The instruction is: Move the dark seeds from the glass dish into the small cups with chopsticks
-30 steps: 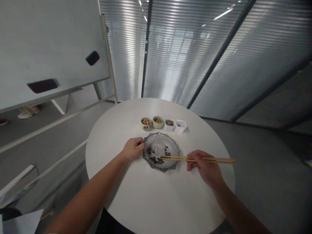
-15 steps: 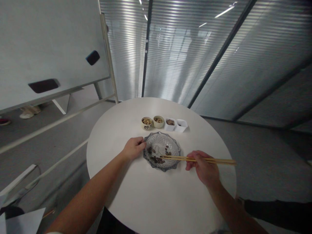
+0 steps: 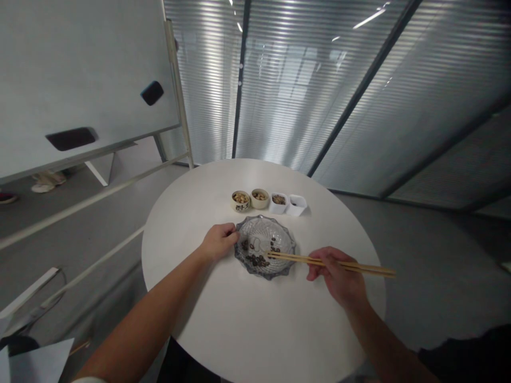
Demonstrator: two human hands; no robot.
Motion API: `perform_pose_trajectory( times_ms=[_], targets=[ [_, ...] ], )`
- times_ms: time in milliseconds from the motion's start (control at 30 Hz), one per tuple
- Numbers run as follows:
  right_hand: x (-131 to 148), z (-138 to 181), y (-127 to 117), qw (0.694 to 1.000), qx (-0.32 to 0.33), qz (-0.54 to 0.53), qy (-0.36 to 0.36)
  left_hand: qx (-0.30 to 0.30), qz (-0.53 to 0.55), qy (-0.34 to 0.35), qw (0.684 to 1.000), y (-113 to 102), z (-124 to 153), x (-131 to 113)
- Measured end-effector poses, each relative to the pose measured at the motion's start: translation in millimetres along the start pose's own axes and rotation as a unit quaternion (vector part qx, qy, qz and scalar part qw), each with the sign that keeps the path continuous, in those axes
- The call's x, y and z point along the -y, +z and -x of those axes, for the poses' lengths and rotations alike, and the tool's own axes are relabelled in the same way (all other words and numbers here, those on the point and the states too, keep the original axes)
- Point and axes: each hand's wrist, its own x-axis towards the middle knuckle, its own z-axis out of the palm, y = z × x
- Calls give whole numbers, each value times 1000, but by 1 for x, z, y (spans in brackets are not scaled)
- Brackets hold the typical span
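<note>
A clear glass bowl (image 3: 285, 271) with a scalloped rim stands on the round white table (image 3: 255, 324). Dark, bean-like pieces (image 3: 257, 260) lie inside it, most of them in the near left part. My left hand (image 3: 219, 240) pinches the bowl's left rim between thumb and fingers. Long wooden chopsticks (image 3: 293, 258) are in my right hand (image 3: 335, 274), to the right of the bowl. Their tips are over the middle of the bowl, close together; whether anything is caught between them I cannot tell.
Behind the bowl is a row of small containers: two cream round bowls (image 3: 240, 207) with pale pieces, a white square cup (image 3: 278, 209) with brown bits, and another white cup (image 3: 296, 211) with a few dark pieces. A whiteboard (image 3: 88, 64) stands at the left.
My right hand has moved slightly to the right, and the chopstick tips have shifted right and a little up from the dark pieces. My left hand stays on the rim.
</note>
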Motion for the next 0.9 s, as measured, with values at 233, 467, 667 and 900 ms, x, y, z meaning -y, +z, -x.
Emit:
perform_pose_trajectory(
  times_ms=[233,467,667,900],
  targets=[
    [-2,5,-9,995,53,86,8,2,-1,2,1000,-1,0,0],
    [-2,2,-4,995,57,71,40,2,-11,1,1000,-1,-1,0],
    [-4,1,2,996,16,58,61,2,-16,1,1000,-1,-1,-1],
    [0,1,7,995,-12,77,68,3,-13,0,1000,-2,0,-3]
  ],
)
